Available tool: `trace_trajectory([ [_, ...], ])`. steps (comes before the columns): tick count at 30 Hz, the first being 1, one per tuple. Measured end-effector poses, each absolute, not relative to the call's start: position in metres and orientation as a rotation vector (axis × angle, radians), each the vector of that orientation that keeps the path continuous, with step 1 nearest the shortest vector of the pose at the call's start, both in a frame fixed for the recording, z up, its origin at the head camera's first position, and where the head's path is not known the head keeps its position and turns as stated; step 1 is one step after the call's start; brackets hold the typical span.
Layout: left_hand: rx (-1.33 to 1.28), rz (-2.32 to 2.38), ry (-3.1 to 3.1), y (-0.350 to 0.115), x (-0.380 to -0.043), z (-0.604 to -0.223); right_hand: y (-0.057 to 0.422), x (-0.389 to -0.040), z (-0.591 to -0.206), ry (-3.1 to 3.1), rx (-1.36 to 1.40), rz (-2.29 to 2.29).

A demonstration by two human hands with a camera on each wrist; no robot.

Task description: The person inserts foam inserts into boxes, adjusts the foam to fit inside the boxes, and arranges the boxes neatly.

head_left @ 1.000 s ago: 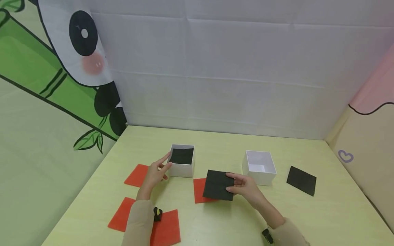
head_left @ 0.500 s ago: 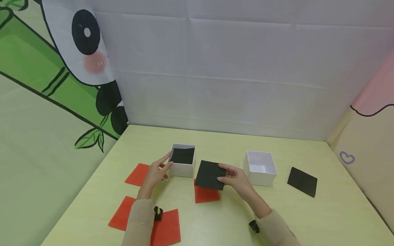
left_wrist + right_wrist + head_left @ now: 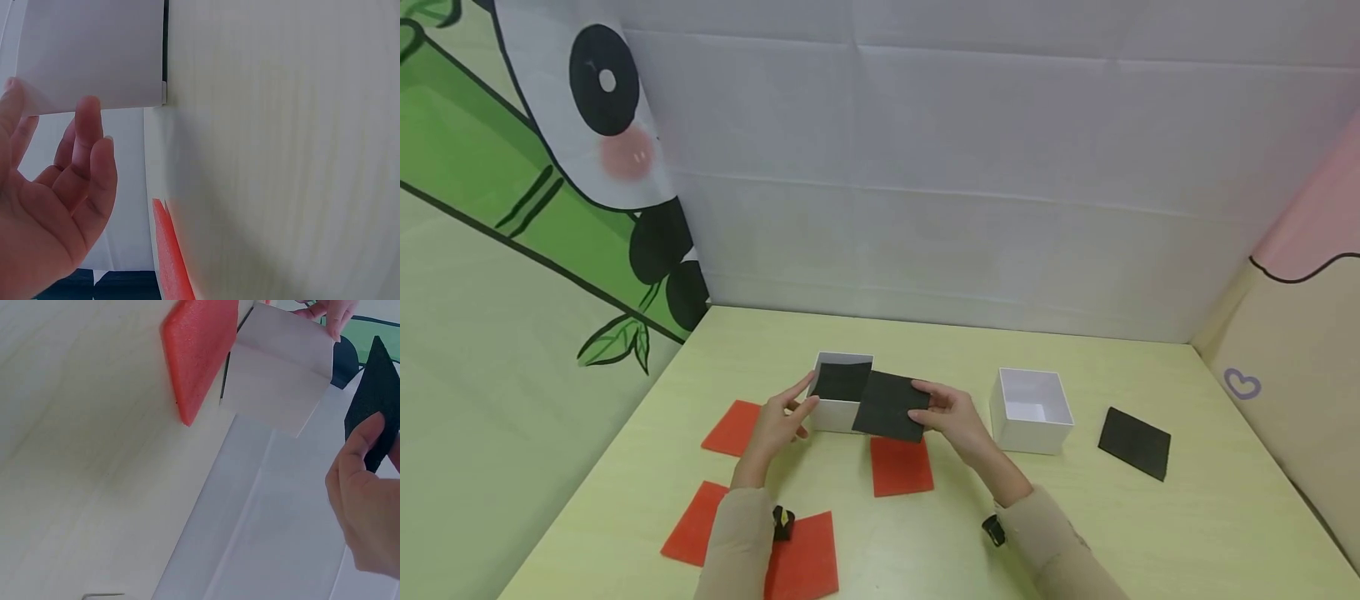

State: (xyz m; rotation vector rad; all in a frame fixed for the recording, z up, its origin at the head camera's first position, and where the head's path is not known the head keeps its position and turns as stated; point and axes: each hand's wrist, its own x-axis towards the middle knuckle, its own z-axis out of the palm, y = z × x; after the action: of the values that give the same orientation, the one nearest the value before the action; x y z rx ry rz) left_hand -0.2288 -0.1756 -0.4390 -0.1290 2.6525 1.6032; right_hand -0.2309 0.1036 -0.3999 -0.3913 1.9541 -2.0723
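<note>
In the head view my right hand pinches a black square sheet by its right edge, thumb on one face and fingers on the other. The sheet is tilted and overlaps the right front of a white open-topped box. A second black sheet lies inside that box. My left hand touches the box's left front corner, thumb and forefinger at the rim. In the left wrist view its other fingers bend loosely beside the box wall.
Right of centre stands another white box, its inner floor visible. Beyond it a black sheet lies on the table. A red square lies in front of the left box; several more red squares lie around my left forearm.
My right hand has carried the black sheet left and away from me, from over the red square to the left box's right front. The left hand stays at that box.
</note>
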Motion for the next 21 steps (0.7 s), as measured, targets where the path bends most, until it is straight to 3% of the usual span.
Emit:
trace_trajectory([
  [21, -0.116, 1.626, 2.644, -0.177, -0.228, -0.438, 0.061, -0.251, -0.385, 2.140, -0.328, -2.097],
])
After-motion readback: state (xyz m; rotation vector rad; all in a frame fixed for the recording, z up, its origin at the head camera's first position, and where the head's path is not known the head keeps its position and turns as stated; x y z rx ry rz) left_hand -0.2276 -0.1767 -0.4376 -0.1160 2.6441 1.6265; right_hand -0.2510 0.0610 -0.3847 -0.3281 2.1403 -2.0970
